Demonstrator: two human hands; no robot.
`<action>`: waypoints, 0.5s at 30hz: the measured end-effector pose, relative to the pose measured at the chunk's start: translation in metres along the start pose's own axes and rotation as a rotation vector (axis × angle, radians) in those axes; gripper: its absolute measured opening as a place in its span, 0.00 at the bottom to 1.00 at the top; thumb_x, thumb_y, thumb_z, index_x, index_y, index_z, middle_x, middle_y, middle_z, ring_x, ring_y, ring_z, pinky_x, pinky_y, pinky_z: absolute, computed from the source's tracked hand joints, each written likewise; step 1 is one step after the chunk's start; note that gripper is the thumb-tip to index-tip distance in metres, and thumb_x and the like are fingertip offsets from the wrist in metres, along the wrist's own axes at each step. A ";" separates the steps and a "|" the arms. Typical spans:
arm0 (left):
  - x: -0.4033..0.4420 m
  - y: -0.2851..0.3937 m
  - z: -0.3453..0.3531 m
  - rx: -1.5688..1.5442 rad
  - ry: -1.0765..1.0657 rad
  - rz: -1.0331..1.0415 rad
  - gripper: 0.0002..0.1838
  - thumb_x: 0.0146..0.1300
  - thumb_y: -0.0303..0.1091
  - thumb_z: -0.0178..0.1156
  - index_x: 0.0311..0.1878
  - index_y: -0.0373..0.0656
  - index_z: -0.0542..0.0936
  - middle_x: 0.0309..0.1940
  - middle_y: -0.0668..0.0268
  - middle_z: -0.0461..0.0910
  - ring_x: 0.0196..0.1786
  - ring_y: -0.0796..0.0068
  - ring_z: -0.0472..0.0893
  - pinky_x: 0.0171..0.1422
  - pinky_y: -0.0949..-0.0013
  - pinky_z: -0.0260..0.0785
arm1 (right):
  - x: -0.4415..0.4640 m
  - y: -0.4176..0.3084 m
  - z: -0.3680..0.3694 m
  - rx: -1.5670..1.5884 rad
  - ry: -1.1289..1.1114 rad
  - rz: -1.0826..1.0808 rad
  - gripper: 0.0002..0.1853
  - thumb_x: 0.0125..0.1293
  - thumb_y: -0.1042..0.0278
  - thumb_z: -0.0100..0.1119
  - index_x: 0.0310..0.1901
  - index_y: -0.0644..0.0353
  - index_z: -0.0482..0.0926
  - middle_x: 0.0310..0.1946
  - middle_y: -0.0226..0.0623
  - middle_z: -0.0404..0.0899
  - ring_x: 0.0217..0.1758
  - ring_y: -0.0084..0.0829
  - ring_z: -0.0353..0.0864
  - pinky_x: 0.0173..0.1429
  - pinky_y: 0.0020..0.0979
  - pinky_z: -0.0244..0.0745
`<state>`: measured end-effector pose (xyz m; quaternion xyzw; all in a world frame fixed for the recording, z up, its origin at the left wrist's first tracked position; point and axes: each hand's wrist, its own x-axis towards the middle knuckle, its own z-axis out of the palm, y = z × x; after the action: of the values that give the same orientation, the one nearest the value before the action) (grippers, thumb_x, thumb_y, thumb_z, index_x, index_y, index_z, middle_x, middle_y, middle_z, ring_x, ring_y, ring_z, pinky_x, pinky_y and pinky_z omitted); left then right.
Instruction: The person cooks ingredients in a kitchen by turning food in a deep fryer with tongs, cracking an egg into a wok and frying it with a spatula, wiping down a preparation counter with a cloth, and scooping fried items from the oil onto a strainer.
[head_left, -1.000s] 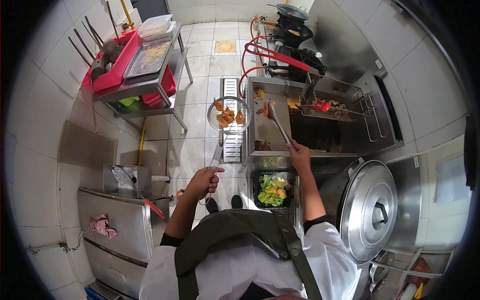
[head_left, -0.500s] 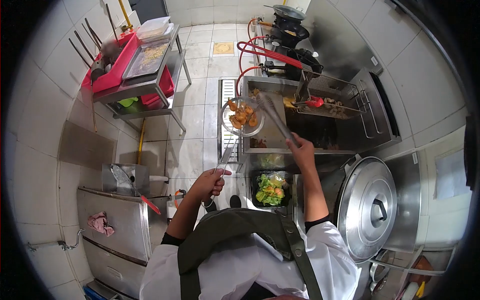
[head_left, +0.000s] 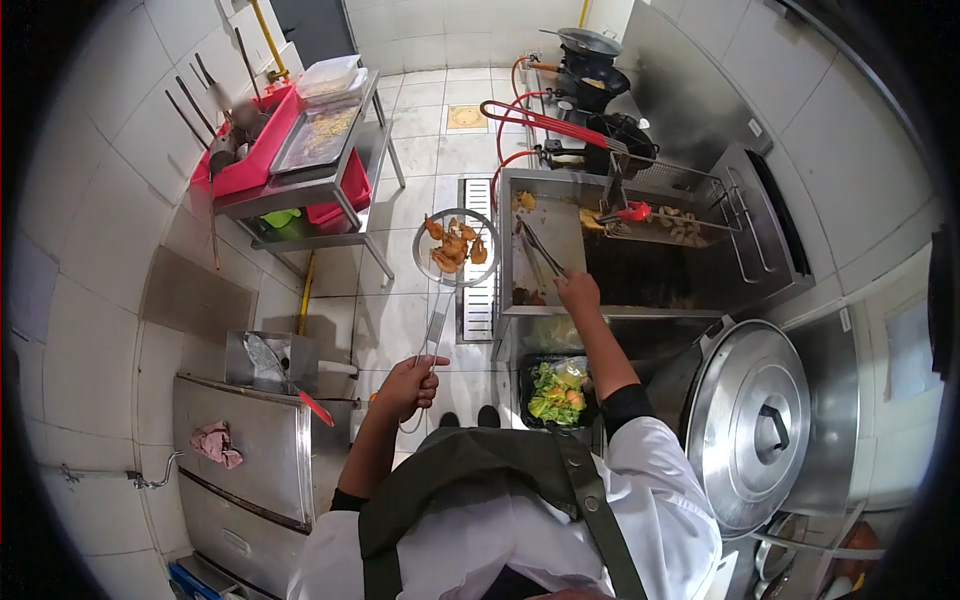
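My left hand [head_left: 405, 388] is closed round the long handle of a round wire skimmer [head_left: 437, 318]. Several golden-brown fried pieces [head_left: 456, 246] lie in its bowl, which hangs over the floor drain, left of the fryer. A pair of metal tongs [head_left: 540, 248] is gripped in my right hand [head_left: 579, 292]. Their tips point down over the pale metal draining section [head_left: 553, 215] at the fryer's left side, where bits of fried food lie. Whether the tongs pinch anything, I cannot tell.
A red-handled fry basket [head_left: 690, 190] rests across the dark oil [head_left: 635, 265]. Woks [head_left: 590, 85] stand on burners beyond. Below is a tub of lettuce [head_left: 555, 392]; a big lidded pot [head_left: 752, 428] stands right. A steel rack [head_left: 330, 215] with trays stands left.
The skimmer with the fried pieces has shifted left, away from the fryer's edge. The tongs have swung away from beside the skimmer and down over the draining section. The view has shifted slightly.
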<state>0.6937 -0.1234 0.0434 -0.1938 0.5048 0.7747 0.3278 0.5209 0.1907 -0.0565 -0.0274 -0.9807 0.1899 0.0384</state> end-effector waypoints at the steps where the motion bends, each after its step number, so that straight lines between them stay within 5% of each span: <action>1: 0.001 -0.002 -0.002 0.004 -0.010 0.001 0.15 0.65 0.42 0.43 0.46 0.41 0.69 0.16 0.75 0.56 0.16 0.87 0.54 0.17 0.82 0.48 | -0.006 0.002 -0.005 0.056 0.023 0.019 0.19 0.52 0.57 0.57 0.43 0.61 0.77 0.32 0.52 0.77 0.39 0.47 0.77 0.44 0.42 0.71; 6: -0.002 -0.009 -0.011 0.049 -0.103 -0.005 0.16 0.65 0.42 0.43 0.47 0.40 0.68 0.16 0.76 0.56 0.16 0.87 0.54 0.17 0.81 0.48 | -0.072 -0.037 -0.087 0.334 0.086 0.130 0.19 0.51 0.57 0.58 0.40 0.63 0.78 0.32 0.53 0.77 0.38 0.48 0.77 0.43 0.40 0.71; 9: 0.000 -0.019 -0.022 0.040 -0.180 -0.017 0.16 0.65 0.42 0.43 0.47 0.40 0.68 0.16 0.76 0.56 0.16 0.87 0.54 0.17 0.81 0.48 | -0.078 -0.033 -0.079 0.332 0.205 0.049 0.20 0.50 0.56 0.59 0.40 0.64 0.78 0.32 0.54 0.77 0.38 0.49 0.76 0.43 0.40 0.70; 15: -0.022 -0.039 -0.036 0.014 -0.142 -0.039 0.15 0.65 0.42 0.45 0.47 0.41 0.68 0.15 0.76 0.56 0.15 0.87 0.54 0.17 0.81 0.46 | -0.009 -0.037 -0.013 0.279 -0.017 0.276 0.21 0.50 0.54 0.59 0.36 0.67 0.78 0.32 0.54 0.77 0.40 0.49 0.76 0.44 0.40 0.70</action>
<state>0.7363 -0.1525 0.0167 -0.1460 0.4816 0.7764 0.3793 0.5297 0.1609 -0.0314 -0.1546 -0.9321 0.3276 0.0068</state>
